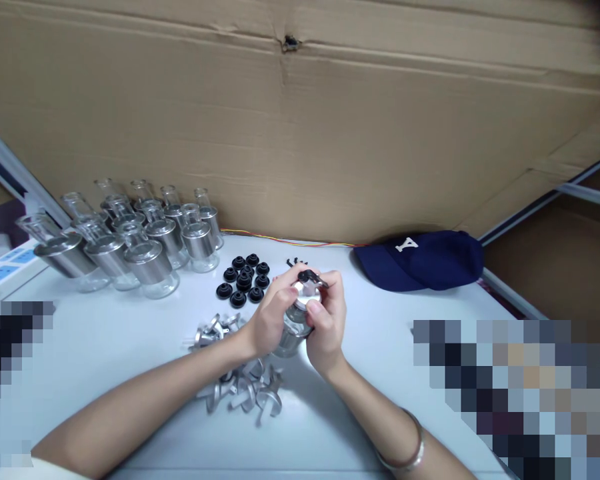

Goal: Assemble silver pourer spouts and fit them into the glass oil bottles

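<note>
My left hand (270, 317) and my right hand (329, 327) are closed around the top of a glass bottle (291, 341) with a metal band, which is partly hidden by my fingers. A silver metal cap (307, 297) sits at its top, with a black lever-like piece (310, 275) above it. Both thumbs press at the cap's near side. Just left of my hands lie round black stoppers (244, 280). Several silver metal spout caps (247, 390) are heaped nearer to me, partly behind my left wrist.
Several glass bottles with metal bands (147, 263) stand at the back left. A navy cap (430, 260) lies at the back right. Small black parts (296, 261) and thin wires (280, 239) are behind my hands. A cardboard wall (300, 147) closes the rear; a power strip (5, 270) is at left.
</note>
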The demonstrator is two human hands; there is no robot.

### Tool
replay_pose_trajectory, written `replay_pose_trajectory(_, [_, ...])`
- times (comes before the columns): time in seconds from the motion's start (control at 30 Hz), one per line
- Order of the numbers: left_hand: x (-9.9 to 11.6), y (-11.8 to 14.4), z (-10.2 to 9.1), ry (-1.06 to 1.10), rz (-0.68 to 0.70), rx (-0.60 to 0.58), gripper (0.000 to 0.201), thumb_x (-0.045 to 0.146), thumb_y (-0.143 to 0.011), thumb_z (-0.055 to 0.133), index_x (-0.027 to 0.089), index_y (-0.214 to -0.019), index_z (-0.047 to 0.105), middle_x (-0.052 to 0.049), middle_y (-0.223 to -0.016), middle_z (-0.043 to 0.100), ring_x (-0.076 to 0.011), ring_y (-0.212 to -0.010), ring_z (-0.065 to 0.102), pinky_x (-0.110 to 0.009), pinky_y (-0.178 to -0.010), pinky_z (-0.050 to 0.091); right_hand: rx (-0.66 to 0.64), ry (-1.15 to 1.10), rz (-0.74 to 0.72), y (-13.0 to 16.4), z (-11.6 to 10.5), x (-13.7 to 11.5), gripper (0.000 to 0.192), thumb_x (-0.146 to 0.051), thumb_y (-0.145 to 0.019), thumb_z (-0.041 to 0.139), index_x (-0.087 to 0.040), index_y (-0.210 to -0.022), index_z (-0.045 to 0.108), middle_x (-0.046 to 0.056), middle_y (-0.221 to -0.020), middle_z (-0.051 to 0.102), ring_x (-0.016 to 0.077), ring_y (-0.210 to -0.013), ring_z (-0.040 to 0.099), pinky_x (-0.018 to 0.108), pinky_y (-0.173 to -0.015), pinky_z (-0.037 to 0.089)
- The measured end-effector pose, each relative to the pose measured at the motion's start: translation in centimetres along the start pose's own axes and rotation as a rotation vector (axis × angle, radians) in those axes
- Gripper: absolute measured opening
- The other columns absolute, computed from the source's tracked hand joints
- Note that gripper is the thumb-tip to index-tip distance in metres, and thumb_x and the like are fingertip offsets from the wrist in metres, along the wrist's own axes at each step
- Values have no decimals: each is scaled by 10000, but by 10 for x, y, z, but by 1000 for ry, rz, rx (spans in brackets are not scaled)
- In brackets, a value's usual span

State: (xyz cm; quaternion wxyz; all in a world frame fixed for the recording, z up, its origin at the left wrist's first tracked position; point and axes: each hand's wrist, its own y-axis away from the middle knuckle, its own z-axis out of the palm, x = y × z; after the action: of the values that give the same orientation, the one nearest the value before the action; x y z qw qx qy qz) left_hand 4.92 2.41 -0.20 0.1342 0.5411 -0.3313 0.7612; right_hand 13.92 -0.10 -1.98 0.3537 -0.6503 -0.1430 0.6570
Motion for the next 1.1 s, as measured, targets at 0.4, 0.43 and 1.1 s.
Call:
replay_pose_trajectory(0.4, [0,2,-1,-199,89,17,440,503,-874,341,135,-950,570,-62,-842,600,-202,-783,530,-308,-745,438,-3,74,-43,5,-3,1,136,-362,-822,519,-237,-820,467,-34,-698,474,118,-527,443,248,-493,396])
replay_pose_trajectory(0.43, [-1,3,-1,-225,93,22,460,519,-877,331,135,-958,571,-63,-844,601,-203,-781,529,-309,-743,436,-11,84,-61,5,-4,1,125,-351,-824,521,-238,-822,466,-32,-709,487,111,-512,432,240,-475,383])
replay_pose_trajectory(1.1, [2,11,3,-345,42,30,239,423,-932,368,200,-959,449,-20,-877,583,-166,-802,520,-289,-758,395,-30,151,-186,12,-11,7,245,-392,-935,410,-292,-1159,416,42,-943,579,186,-794,631,343,-652,536])
